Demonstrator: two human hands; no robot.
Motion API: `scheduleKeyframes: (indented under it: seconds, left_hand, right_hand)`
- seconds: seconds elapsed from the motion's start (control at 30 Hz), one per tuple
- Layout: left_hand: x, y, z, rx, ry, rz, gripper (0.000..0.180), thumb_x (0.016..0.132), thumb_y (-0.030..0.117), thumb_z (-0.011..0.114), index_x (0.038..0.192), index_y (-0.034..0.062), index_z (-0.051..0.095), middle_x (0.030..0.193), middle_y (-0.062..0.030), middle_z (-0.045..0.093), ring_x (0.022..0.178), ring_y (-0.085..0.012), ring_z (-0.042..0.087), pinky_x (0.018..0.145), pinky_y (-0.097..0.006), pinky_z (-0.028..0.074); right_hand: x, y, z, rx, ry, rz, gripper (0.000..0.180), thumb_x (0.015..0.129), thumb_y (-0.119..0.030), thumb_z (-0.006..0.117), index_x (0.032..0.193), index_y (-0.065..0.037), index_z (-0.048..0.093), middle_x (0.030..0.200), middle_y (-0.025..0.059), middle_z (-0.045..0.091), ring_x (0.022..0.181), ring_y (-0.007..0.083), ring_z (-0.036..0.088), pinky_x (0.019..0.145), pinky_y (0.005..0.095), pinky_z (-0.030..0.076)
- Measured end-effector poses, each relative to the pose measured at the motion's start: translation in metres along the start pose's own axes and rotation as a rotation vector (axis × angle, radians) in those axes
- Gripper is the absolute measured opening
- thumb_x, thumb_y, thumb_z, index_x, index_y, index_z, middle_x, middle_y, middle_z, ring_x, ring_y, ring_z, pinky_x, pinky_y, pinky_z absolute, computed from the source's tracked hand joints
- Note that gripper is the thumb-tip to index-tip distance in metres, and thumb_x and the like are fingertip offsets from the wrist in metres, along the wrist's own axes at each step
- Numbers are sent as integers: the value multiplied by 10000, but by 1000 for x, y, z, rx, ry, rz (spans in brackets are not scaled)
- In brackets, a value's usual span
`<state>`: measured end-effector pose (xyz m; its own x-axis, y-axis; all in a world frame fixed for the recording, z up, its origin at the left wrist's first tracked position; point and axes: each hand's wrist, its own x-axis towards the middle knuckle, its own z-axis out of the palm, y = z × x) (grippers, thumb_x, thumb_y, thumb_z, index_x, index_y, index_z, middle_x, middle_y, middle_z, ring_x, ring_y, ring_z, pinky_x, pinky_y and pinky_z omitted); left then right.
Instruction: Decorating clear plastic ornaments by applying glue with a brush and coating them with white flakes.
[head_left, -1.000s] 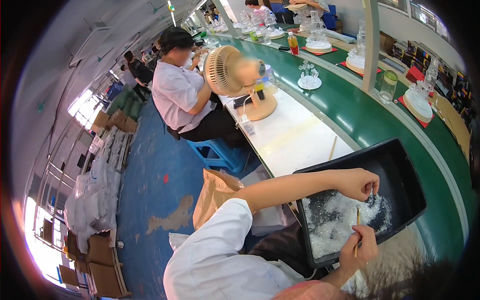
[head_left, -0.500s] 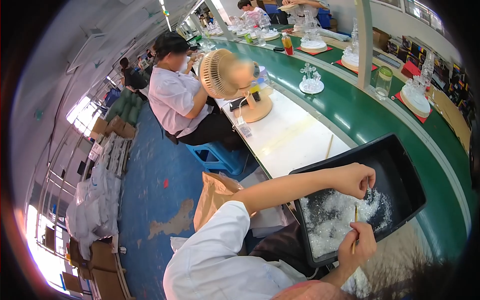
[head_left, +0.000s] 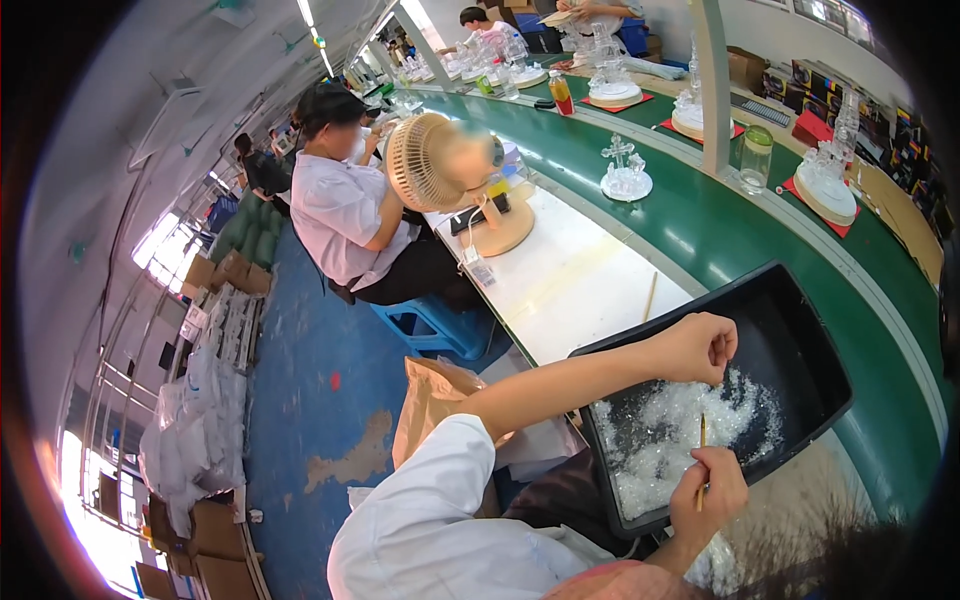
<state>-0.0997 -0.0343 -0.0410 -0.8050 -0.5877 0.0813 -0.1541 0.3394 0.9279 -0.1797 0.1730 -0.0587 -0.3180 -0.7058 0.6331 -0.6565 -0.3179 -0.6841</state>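
Crystal bits, a glittery clear heap of them, sit in the black tray right under both sets of fingers, so that's where all the action is. Judging by the pile, most of it hasn't been picked through yet: the heap covers the near half of the tray, and the far half beyond the fingers is bare black plastic.

Going left to right: the left hand hovers over the upper edge of the heap with its fingers pinched together, thumb against forefinger. It looks like it has one small bit between them, but it's too tiny to tell for sure. The right hand, nearer to the body, is closed around a thin yellow stick that points up into the heap.

Around them: a second thin stick lies on the white counter just left of the tray, and well beyond it a round fan stands next to a seated co-worker in a white shirt. Glass ornaments on round bases line the green belt past the fingers. Nothing is crowding the tray itself.
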Motion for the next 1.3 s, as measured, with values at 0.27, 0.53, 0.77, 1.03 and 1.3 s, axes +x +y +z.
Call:
scheduleKeyframes:
  seconds: [0.27,0.53,0.77,1.03,1.3]
  left_hand:
    - [-2,9,1,-160,-98,-56,214,760,-53,721,933,-11,603,839,-73,688,765,-115,680,716,-258,560]
    - [-3,9,-1,-39,-215,65,138,836,12,650,972,-9,659,824,-71,707,797,-125,693,757,-269,549]
    - [-2,20,-1,63,-208,42,122,917,96,637,981,1,678,732,-64,685,693,-115,674,668,-261,530]
    - [-13,40,-5,243,-137,111,186,972,167,611,885,28,698,747,-81,684,646,-183,648,634,-311,514]
    - [132,-29,-149,850,622,381,538,771,118,732,1266,20,545,1162,-206,605,1132,-399,568,1039,-444,445]
  right_hand:
    - [1,-5,-3,39,2,24,196,713,104,516,850,11,621,778,181,627,689,355,635,635,396,517]
    - [0,-5,1,32,6,-4,189,708,99,523,849,23,623,778,185,627,688,367,634,636,402,520]
    - [2,-3,0,27,16,7,181,705,95,533,843,20,623,766,179,621,667,348,627,617,385,510]
    - [6,2,-2,83,-13,56,166,680,52,584,822,-15,641,741,144,643,639,325,641,581,384,514]
    - [5,-1,-4,109,17,37,171,703,100,542,802,3,642,714,147,631,585,265,613,531,315,470]
